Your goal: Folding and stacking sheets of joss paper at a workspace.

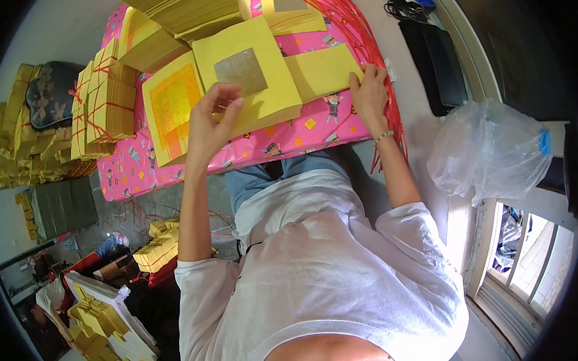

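Observation:
On the pink patterned table cover (126,170) lies a thick stack of yellow paper sheets with a silver square (275,60). My left hand (215,116) hovers at its near left corner, fingers loosely curled and thumb apart, with nothing visible between them. To the right of that stack is a folded yellow paper (323,74). My right hand (370,92) grips its right end, with the thumb on the near side and the fingers by the edge. Left of the silver-marked stack lies yellow paper with a gold and orange square (173,105).
Tall yellow paper stacks (184,15) stand at the back. Bundles tied with red string (105,101) stand on the left. Loose red strings (360,25) hang along the table's right edge. A clear plastic bag (488,151) is at the right, below a black case (433,67).

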A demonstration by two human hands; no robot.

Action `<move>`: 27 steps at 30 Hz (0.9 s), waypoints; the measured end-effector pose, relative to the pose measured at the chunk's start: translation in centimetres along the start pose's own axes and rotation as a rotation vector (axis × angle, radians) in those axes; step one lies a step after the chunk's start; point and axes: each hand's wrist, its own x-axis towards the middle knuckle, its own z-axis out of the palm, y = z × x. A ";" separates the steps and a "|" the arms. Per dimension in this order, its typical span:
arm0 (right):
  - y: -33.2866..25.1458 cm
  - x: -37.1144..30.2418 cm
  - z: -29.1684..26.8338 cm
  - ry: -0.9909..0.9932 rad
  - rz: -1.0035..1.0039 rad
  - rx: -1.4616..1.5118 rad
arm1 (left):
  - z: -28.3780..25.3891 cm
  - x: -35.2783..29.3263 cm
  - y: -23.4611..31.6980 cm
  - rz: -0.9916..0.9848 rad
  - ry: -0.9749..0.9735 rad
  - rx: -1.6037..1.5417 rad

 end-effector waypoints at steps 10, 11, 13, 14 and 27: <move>-5.9 -1.2 -5.5 -0.317 -0.529 0.611 | 0.8 -1.4 1.9 0.166 -0.077 0.363; -6.5 -1.6 -5.7 -0.320 -0.530 0.611 | 1.0 -1.4 1.6 0.147 -0.072 0.375; -7.3 -2.0 -5.7 -0.453 -0.705 0.642 | 1.2 -1.2 1.4 0.126 -0.070 0.386; -7.3 -1.9 -5.6 -0.454 -0.702 0.642 | 1.2 -1.1 1.6 0.137 -0.074 0.410; -7.9 -0.1 -5.3 -0.538 -0.820 0.521 | 0.9 -0.6 1.5 0.086 -0.068 0.349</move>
